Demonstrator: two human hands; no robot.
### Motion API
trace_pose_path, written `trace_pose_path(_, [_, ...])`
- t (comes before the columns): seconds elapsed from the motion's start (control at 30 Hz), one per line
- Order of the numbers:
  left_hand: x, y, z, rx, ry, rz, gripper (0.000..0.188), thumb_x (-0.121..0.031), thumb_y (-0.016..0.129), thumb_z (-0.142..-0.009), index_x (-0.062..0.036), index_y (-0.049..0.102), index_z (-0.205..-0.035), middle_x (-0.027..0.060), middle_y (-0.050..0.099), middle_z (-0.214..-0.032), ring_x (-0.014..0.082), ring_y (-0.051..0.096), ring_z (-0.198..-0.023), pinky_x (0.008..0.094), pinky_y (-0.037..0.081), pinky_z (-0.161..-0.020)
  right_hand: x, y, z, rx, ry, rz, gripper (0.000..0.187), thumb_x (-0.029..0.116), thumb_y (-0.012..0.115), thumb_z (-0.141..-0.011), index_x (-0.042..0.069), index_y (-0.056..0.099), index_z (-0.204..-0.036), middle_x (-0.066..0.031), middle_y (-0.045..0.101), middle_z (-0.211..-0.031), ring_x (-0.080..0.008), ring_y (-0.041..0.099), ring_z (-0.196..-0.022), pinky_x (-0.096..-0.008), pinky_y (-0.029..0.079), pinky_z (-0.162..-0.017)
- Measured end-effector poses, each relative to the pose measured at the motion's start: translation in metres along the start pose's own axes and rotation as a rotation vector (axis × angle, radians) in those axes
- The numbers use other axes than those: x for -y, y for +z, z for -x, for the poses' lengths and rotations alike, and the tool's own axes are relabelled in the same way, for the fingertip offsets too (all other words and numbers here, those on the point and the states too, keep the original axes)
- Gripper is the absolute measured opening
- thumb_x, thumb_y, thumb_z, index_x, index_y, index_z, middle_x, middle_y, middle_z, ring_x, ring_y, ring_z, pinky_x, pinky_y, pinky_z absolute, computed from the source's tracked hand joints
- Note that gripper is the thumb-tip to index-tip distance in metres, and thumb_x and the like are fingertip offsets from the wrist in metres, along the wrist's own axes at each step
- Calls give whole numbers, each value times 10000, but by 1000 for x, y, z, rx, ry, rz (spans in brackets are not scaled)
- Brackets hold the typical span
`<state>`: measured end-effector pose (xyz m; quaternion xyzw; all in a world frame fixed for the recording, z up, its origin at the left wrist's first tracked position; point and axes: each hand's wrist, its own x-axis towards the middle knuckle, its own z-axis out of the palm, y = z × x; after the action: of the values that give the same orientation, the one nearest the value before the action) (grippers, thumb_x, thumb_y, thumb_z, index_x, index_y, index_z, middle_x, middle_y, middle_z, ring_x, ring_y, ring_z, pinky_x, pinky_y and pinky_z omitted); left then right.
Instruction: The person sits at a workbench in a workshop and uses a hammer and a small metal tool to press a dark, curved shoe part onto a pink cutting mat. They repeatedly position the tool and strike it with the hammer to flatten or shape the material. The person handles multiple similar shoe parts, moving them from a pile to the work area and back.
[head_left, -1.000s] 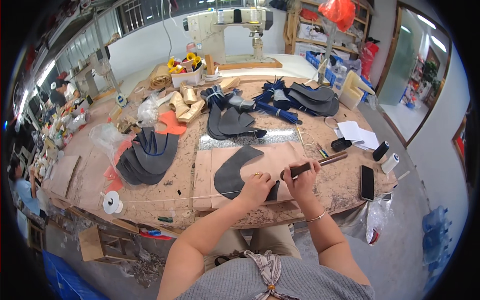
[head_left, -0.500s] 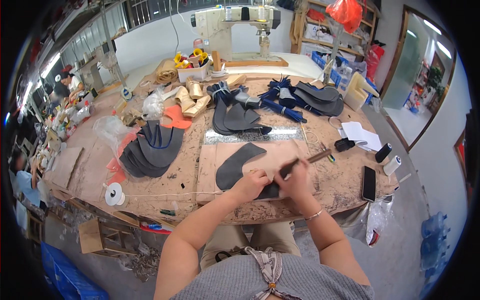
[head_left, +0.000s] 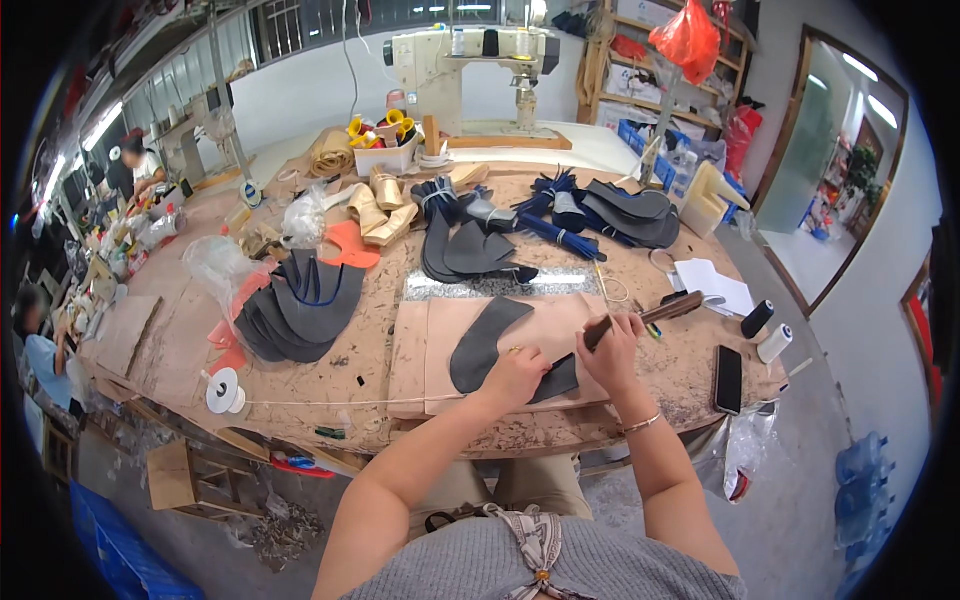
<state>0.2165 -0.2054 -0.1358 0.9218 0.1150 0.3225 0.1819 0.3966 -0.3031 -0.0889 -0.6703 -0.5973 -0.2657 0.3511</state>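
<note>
On a beige board (head_left: 440, 325) at the table's near edge lies a curved dark grey piece (head_left: 480, 345), leather-like, with a narrow end extending right. My left hand (head_left: 513, 380) presses its inner edge, fingers closed together on it and hiding part of the curve. My right hand (head_left: 618, 352) is wrapped round a hammer-like tool (head_left: 680, 305) with a brown wooden handle. Its dark end points left, just above the piece's right end. From a white spool (head_left: 226, 391) on the left, a pale cord (head_left: 340, 402) runs towards my left forearm.
Stacked grey pieces (head_left: 300, 310) lie left, with more (head_left: 465, 250) behind the board. Blue-bound bundles (head_left: 560, 230) and beige shoe forms (head_left: 385, 215) lie farther back. A phone (head_left: 728, 380) and thread cones (head_left: 774, 344) stand right. A sewing machine (head_left: 470, 60) stands at the back.
My right hand, blurred with the tool low at the piece before, has moved up and right, away from my left hand. The grey piece has shifted slightly right under my left hand.
</note>
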Motion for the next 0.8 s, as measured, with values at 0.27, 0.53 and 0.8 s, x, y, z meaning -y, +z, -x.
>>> trace_pose_path(0.27, [0,-8,6,16,-35,-141,44,-143,661,-847,-153,659,-890,8,625,-902,212,628,-910,402,382,-797,14,6,-5,-8,-23,-105,227,181,789,-700,95,614,-817,-48,630,-830,-277,577,-886,-436,353,-923])
trace_pose_path(0.53, [3,-11,9,1,-15,-113,44,-155,688,-835,-162,658,-866,-5,628,-882,193,624,-906,395,365,-839,12,3,-7,27,-40,-81,202,183,778,-714,104,611,-797,-48,614,-840,-278,571,-896,-435,348,-904])
trace_pose_path(0.8, [4,-16,16,-4,43,-193,54,-184,696,-831,-179,656,-867,2,626,-900,202,613,-932,426,356,-881,20,6,-3,20,-56,-96,201,176,765,-712,99,613,-818,-39,619,-853,-269,575,-901,-433,354,-915])
